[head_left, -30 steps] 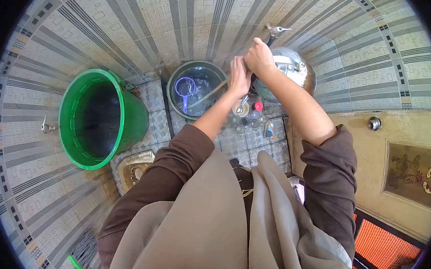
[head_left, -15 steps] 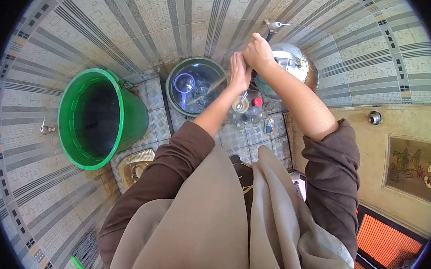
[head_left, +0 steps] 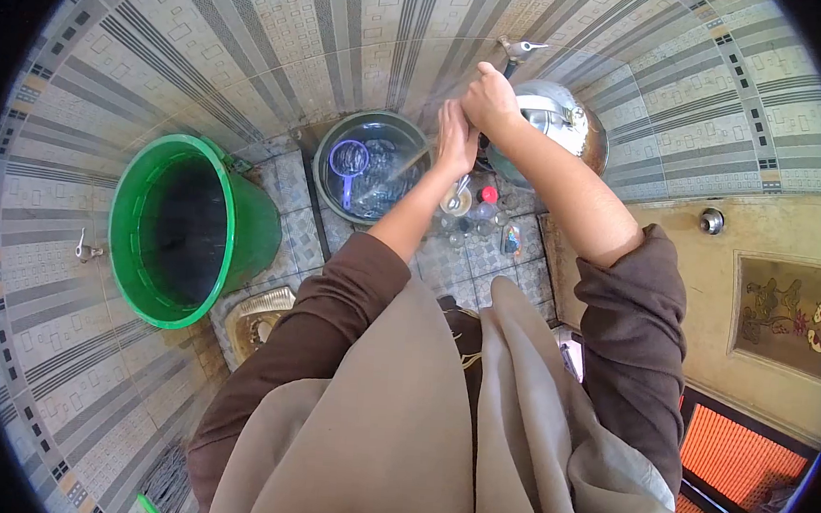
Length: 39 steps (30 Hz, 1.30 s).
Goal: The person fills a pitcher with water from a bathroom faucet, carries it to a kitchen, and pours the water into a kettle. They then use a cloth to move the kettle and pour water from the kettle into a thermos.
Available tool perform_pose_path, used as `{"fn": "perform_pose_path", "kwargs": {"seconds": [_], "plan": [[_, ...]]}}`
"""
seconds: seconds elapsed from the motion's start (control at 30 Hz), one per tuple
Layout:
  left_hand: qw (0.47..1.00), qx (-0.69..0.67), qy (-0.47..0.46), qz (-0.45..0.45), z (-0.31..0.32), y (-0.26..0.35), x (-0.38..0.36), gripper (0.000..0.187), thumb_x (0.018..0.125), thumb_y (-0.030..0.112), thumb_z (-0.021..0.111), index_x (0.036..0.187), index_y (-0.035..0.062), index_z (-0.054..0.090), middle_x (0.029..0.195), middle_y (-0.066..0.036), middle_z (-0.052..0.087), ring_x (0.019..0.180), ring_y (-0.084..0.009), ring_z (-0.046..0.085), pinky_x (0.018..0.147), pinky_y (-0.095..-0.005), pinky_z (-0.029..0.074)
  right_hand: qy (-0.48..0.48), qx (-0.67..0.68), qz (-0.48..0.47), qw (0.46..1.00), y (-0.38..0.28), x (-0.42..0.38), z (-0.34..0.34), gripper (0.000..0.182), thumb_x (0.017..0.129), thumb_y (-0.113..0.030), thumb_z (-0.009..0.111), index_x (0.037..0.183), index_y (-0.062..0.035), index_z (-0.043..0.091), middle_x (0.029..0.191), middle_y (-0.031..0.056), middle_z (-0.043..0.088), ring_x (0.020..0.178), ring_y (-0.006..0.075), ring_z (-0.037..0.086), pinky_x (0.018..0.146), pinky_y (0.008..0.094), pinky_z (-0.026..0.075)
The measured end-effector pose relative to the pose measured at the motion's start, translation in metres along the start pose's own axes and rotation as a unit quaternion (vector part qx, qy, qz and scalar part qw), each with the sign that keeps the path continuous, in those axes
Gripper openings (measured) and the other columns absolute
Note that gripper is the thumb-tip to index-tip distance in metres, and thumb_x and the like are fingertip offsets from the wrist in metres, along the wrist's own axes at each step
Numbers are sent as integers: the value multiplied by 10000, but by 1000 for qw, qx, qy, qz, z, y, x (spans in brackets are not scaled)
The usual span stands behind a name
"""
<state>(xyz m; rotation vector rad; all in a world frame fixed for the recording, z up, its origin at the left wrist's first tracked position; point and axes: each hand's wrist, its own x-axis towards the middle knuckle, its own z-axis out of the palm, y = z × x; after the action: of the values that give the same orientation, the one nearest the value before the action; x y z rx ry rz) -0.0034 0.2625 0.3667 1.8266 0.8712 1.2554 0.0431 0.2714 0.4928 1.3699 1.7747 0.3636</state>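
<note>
While the left hand [head_left: 453,142] is straight-fingered against the curled right hand [head_left: 491,100], whose hold I cannot tell, the round basin [head_left: 377,117] lies leftward, nearer the left.

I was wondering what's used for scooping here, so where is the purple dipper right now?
In the head view, the purple dipper sits left of centre, inside the round basin, between the green bucket and the left hand.

A strip of tiled floor [head_left: 298,221] gave a hand passage between the green bucket [head_left: 258,224] and the round basin [head_left: 319,164]! But rightward, tight: the metal pot [head_left: 537,123] stood hard by the right hand [head_left: 491,102], the tap [head_left: 522,49] rose beyond, and glassware [head_left: 485,211] cluttered the floor below the left hand [head_left: 454,142].
</note>
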Motion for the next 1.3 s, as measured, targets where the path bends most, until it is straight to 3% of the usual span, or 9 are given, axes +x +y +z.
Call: {"fn": "perform_pose_path", "kwargs": {"seconds": [0.53, 0.6, 0.73, 0.8, 0.93, 1.03, 1.13, 1.2, 1.3], "plan": [[1000, -17, -22, -10, -2, -2, 1, 348, 741, 163, 491, 994, -43, 370, 964, -229, 391, 944, -392, 362, 832, -437, 289, 0, -16, -5, 1000, -1, 2, -1, 203, 789, -250, 462, 839, -190, 650, 847, -36, 633, 823, 96, 566, 792, 294, 266], [1000, -9, -12, -6, -1, -1, 1, 318, 687, 35, 516, 964, -11, 365, 946, -213, 391, 915, -388, 364, 798, -439, 303, 0, -15, -9, 1000, -1, 2, -1, 204, 790, -253, 461, 841, -193, 650, 845, -37, 633, 819, 96, 567, 789, 294, 265], [1000, 1, 15, 18, 1, -5, -1, 315, 681, 37, 520, 949, -13, 363, 941, -213, 390, 908, -389, 366, 792, -441, 305, -12, -16, -7, 1000, -2, 2, -3, 205, 791, -256, 459, 845, -198, 649, 846, -39, 633, 819, 94, 568, 789, 294, 264], [1000, -1, -18, -12, 0, -7, -2, 392, 747, 180, 485, 1041, -49, 364, 1004, -247, 395, 961, -403, 358, 848, -450, 277, -3, -16, -6, 1000, -2, 3, -3, 205, 792, -256, 458, 845, -204, 648, 846, -42, 633, 817, 92, 568, 788, 293, 263], [998, -7, -56, -39, -2, -7, 0, 417, 750, 185, 475, 1073, -50, 356, 1034, -251, 391, 980, -406, 352, 864, -451, 271, -5, -17, -7, 1000, -2, 4, -2, 205, 793, -257, 456, 847, -205, 648, 845, -44, 633, 817, 91, 568, 787, 295, 264], [1000, 1, -10, 1, 0, -7, 1, 303, 678, 50, 529, 919, -22, 360, 919, -216, 391, 893, -393, 369, 784, -443, 306, 0, -16, -6, 1000, -2, 5, 1, 204, 792, -259, 459, 847, -206, 648, 844, -46, 632, 827, 90, 565, 802, 299, 264], [995, -12, -79, -63, -1, -7, 1, 474, 754, 198, 471, 1126, -60, 327, 1107, -268, 368, 1053, -415, 319, 918, -450, 238, 49, -4, -6, 999, -2, 4, 3, 199, 768, -224, 460, 720, -182, 649, 750, -4, 634, 727, 94, 571, 783, 279, 278], [999, 23, 29, 6, 5, -6, -1, 296, 703, 80, 520, 928, -31, 364, 923, -227, 386, 899, -394, 367, 783, -443, 305, 52, -11, -8, 999, -2, 4, 3, 199, 769, -226, 459, 726, -184, 649, 760, -7, 635, 738, 96, 572, 778, 276, 278], [999, 34, 30, 27, 7, -11, -1, 303, 723, 120, 517, 934, -34, 364, 924, -233, 386, 902, -396, 367, 785, -446, 301, 59, -6, -8, 998, -1, 6, 5, 204, 774, -229, 455, 734, -182, 650, 768, -6, 636, 752, 98, 574, 791, 278, 277]]}}
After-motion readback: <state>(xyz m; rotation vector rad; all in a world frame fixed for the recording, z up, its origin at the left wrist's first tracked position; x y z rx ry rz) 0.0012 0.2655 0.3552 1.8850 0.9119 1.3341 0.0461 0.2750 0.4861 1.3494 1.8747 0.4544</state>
